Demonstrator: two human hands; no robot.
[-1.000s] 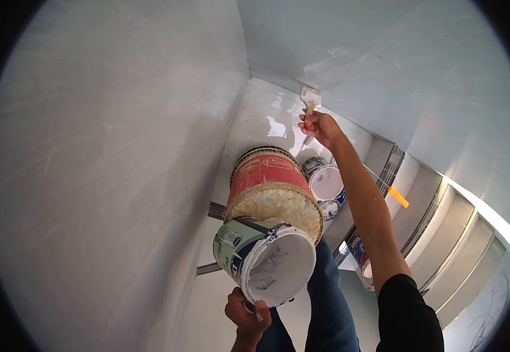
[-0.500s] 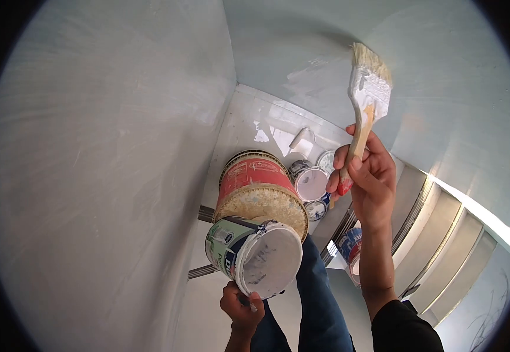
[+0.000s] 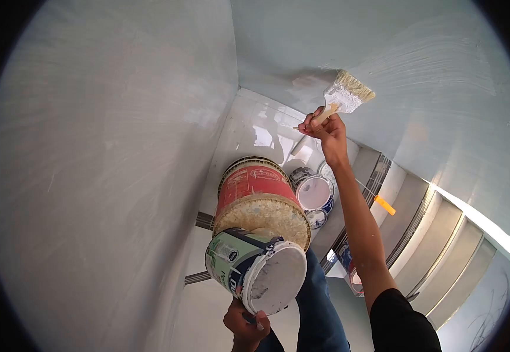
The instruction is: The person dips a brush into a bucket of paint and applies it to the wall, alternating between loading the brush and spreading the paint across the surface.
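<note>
At the bottom, my left hand (image 3: 247, 328) grips the rim of a green paint bucket (image 3: 225, 261), which tilts so that its whitish inside faces me. My right hand (image 3: 326, 138) is closed round the handle of a wide paintbrush (image 3: 349, 94) with white paint on its ferrule. The brush's bristles are up against or very near the wall (image 3: 419, 76); I cannot tell if they touch. Behind the green bucket stands a large red bucket (image 3: 252, 188) with a paint-crusted lid.
Small paint cans (image 3: 315, 192) stand beyond the red bucket, near a roller (image 3: 298, 145). An orange handle (image 3: 385, 205) lies on the stairs (image 3: 404, 208), which descend at the right. Another bucket (image 3: 356, 280) is partly behind my right forearm. A grey wall (image 3: 108, 176) fills the left.
My right hand and the brush have moved left, the hand also farther up in view. The green bucket sits slightly lower. The orange handle has come into sight.
</note>
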